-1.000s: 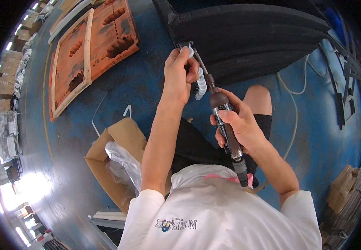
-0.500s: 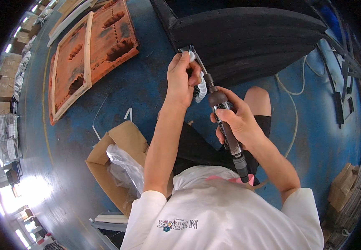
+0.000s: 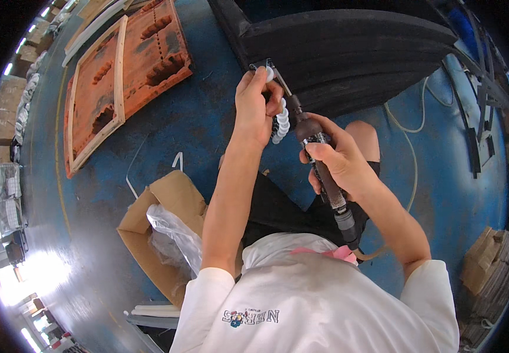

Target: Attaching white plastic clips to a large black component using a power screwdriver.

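Observation:
My right hand [image 3: 331, 154] is wrapped round a dark inline power screwdriver [image 3: 325, 176], which has a hose at its rear end. The long bit slants up and left to a small metal plate [image 3: 261, 63] at the edge of a black fabric-covered panel [image 3: 348, 56]. My left hand [image 3: 258, 100] is closed beside the bit tip, thumb and forefinger pinched at the plate. From its curled fingers hangs a row of white round plastic pieces [image 3: 281, 122]. One white disc [image 3: 270, 73] shows at the fingertips. The screw, if any, is hidden.
An open cardboard box [image 3: 143, 226] with clear plastic film stands at my left. Farther left lies an orange panel [image 3: 148, 44] with a wooden frame. A pale hose [image 3: 416, 170] runs over the blue floor at right, near dark metal strips [image 3: 474, 150] and stacked cardboard [image 3: 495, 265].
The screwdriver's rear end has shifted slightly right with my right hand. My left hand stays at the plate, and the view has moved a little.

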The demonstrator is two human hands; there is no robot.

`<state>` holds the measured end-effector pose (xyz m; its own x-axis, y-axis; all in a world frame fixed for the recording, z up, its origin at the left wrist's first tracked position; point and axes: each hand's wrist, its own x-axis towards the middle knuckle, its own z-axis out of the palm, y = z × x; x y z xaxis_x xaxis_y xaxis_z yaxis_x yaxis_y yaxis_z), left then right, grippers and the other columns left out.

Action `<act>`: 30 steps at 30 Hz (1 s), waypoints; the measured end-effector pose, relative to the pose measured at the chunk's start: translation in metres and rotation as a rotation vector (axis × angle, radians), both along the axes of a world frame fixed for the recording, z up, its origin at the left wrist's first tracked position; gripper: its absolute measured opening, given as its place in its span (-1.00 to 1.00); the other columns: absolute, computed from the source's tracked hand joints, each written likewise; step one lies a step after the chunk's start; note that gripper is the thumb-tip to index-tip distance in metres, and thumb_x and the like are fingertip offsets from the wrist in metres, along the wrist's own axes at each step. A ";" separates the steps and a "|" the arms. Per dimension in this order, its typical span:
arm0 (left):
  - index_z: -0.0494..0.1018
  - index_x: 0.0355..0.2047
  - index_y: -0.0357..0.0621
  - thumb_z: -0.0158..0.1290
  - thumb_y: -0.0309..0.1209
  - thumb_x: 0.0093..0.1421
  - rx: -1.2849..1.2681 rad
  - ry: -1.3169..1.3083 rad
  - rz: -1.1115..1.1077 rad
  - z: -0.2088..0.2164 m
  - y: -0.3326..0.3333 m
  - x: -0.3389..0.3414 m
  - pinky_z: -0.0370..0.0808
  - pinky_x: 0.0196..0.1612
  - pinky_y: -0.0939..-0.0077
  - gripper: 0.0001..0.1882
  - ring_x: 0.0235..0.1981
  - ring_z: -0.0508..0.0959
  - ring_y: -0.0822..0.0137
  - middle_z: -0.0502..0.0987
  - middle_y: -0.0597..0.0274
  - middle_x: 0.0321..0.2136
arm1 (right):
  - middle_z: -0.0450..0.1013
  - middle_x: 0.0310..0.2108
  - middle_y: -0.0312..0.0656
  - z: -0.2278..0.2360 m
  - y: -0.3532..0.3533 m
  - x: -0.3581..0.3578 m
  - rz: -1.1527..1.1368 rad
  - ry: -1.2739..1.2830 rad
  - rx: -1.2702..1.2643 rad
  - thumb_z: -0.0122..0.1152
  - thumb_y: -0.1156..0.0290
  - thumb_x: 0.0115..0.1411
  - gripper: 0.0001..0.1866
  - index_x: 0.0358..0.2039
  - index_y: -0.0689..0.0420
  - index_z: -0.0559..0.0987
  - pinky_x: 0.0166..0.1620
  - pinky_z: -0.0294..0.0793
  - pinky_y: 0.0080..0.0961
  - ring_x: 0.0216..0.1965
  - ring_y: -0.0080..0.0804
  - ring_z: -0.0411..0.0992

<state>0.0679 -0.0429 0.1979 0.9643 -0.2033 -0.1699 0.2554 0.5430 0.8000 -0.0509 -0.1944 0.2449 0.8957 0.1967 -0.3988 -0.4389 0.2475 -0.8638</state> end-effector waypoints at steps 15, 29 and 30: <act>0.28 -0.33 -0.11 -0.13 -0.26 0.40 -0.026 0.047 0.014 0.005 0.000 0.005 0.09 -0.63 0.56 -0.79 -0.76 0.13 0.49 0.35 0.21 -0.68 | 0.41 -0.39 -0.15 0.004 -0.009 0.010 0.055 0.002 -0.074 0.14 0.37 0.17 -0.36 0.26 0.16 0.24 -0.65 0.41 -0.56 -0.71 -0.48 0.39; 0.36 -0.14 -0.24 -0.10 -0.32 0.39 -0.177 0.048 -0.057 -0.025 0.032 -0.010 0.24 -0.53 0.55 -0.78 -0.66 0.27 0.49 0.39 0.25 -0.59 | 0.43 -0.40 -0.18 -0.014 -0.006 -0.010 0.056 -0.220 -0.113 0.21 0.35 0.17 -0.29 0.32 0.13 0.20 -0.63 0.43 -0.61 -0.70 -0.49 0.42; 0.36 -0.14 -0.24 -0.10 -0.32 0.39 -0.176 0.051 -0.060 -0.041 0.034 -0.015 0.24 -0.53 0.55 -0.78 -0.66 0.27 0.49 0.39 0.25 -0.59 | 0.43 -0.40 -0.18 -0.020 -0.008 -0.018 0.052 -0.218 -0.113 0.21 0.35 0.17 -0.29 0.32 0.13 0.20 -0.63 0.43 -0.61 -0.70 -0.49 0.42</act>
